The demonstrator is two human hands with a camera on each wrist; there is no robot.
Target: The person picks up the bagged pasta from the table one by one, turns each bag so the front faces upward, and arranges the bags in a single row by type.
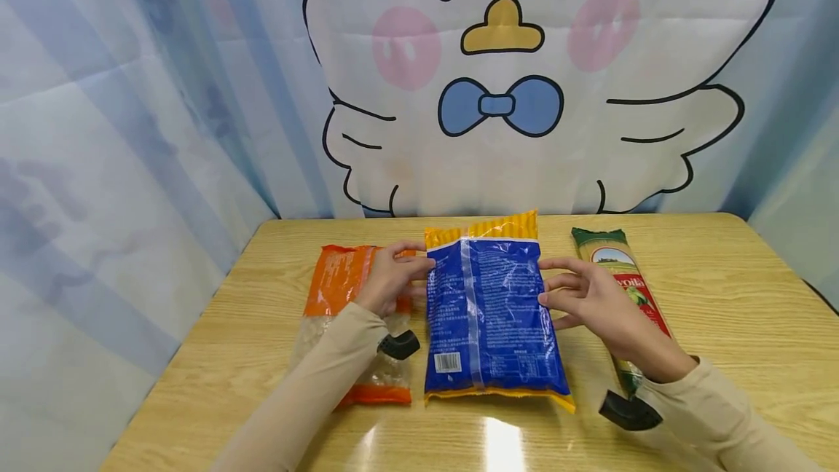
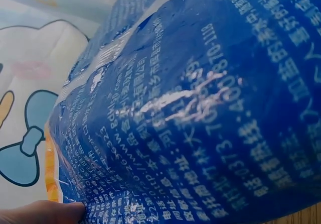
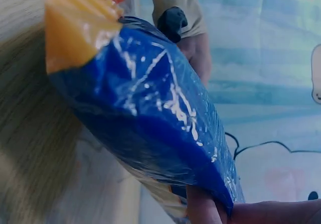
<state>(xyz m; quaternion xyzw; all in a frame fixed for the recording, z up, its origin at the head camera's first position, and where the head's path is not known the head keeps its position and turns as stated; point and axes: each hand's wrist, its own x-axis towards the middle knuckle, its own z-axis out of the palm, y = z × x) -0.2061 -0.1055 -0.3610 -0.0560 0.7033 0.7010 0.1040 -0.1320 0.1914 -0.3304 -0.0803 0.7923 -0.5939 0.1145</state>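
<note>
A blue plastic food bag [image 1: 505,312] with yellow ends stands tilted over the middle of the table, its printed back with a barcode toward me. My left hand [image 1: 390,279] grips its left edge, the thumb [image 2: 45,212] on the printed face in the left wrist view. At the opposite edge, my right hand [image 1: 606,308] pinches the bag; the right wrist view shows a finger [image 3: 203,206] and the thumb at its side. Partly under my left forearm lies an orange and clear bag [image 1: 334,282]. Some fingers are hidden behind the blue bag.
To the right, a long pasta packet [image 1: 616,257] with green ends and a red label lies partly beneath my right hand and wrist. The wooden table [image 1: 734,297] ends at the back against a curtain [image 1: 498,166] with a cartoon bird. Black wrist bands sit on both sleeves.
</note>
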